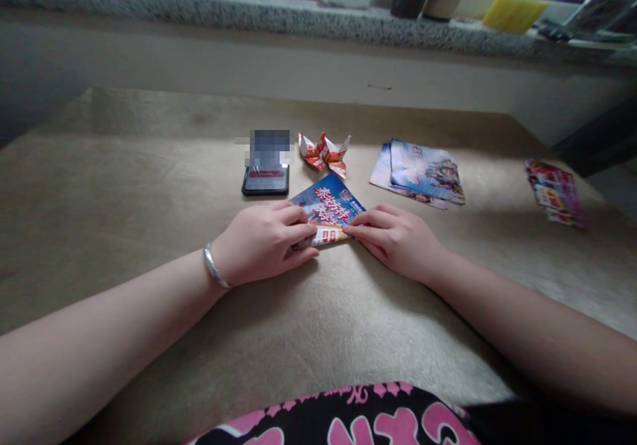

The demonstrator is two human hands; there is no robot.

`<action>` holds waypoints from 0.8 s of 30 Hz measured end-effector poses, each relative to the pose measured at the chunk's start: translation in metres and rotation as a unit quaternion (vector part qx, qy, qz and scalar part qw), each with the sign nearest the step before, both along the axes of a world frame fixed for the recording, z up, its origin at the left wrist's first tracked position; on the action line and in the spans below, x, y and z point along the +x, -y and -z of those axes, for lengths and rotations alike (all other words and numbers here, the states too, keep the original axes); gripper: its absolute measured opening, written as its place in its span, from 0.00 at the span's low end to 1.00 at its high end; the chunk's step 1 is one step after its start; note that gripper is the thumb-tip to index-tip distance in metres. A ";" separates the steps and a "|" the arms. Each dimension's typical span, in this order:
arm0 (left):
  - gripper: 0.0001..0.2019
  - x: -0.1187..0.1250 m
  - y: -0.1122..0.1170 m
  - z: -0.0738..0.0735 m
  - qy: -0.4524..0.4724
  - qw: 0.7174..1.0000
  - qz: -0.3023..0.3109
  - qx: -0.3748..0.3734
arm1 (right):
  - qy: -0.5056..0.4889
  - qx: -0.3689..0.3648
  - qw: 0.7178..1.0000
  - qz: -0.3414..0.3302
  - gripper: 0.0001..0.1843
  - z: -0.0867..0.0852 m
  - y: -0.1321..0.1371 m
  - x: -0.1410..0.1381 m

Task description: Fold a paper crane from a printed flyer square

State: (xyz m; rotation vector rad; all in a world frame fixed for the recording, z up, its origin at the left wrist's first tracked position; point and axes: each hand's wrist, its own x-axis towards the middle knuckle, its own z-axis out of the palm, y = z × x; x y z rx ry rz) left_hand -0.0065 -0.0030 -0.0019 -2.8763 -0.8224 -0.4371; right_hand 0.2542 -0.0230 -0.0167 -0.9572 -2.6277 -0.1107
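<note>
A folded sheet of printed paper (pixel 330 210), blue and red with white lettering, lies on the beige table (pixel 149 186) in front of me. My left hand (pixel 263 241) curls over its left side, fingers pinching the lower edge. My right hand (pixel 395 236) presses its fingertips on the paper's right corner, fingers held together. A silver bangle (pixel 213 267) sits on my left wrist.
A dark phone (pixel 266 178) lies just beyond the paper. A finished red-and-white folded paper crane (pixel 324 151) stands behind it. A small stack of printed sheets (pixel 423 173) lies to the right, another leaflet (pixel 555 193) near the table's right edge. A cluttered stone windowsill (pixel 298 14) runs along the back.
</note>
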 end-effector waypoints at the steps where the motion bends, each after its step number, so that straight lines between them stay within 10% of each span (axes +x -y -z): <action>1: 0.14 0.000 0.001 0.000 -0.014 1.000 0.002 0.016 | 0.001 0.000 1.000 0.002 0.15 0.000 0.000 0.000; 24: 0.14 0.004 0.007 0.002 -0.058 0.996 -0.019 0.058 | -0.013 0.009 1.000 0.008 0.15 0.007 -0.008 -0.002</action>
